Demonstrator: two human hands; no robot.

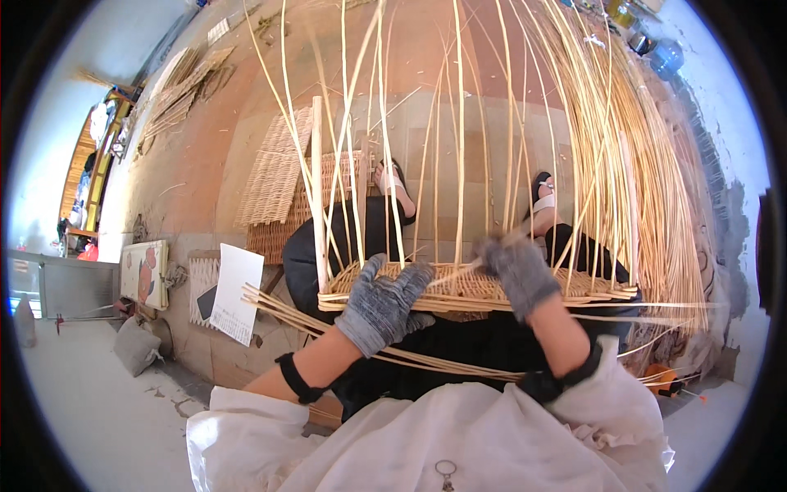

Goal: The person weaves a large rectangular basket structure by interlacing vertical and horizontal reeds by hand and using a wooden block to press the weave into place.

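Observation:
A half-woven wicker basket (467, 283) lies across my lap, its long bare rods standing up and fanning away from me. Thicker wooden posts (318, 189) rise at its corners. My left hand (384, 305), in a grey knit glove, is closed over the basket's near edge, fingers on the weave. My right hand (523, 275), gloved alike, is smeared by motion above the base right of centre. A pale, blurred wicker rod (452, 274) runs between the hands into the right one's curled fingers. Several loose rods (443, 361) pass beneath my left hand across my lap.
A big sheaf of long rods (648, 197) lies along the right side. Woven panels (275, 176) lie on the floor beyond my left knee, near a white printed sheet (238, 293). A grey bag (137, 346) sits at the left. A blue water jug (666, 59) stands far right.

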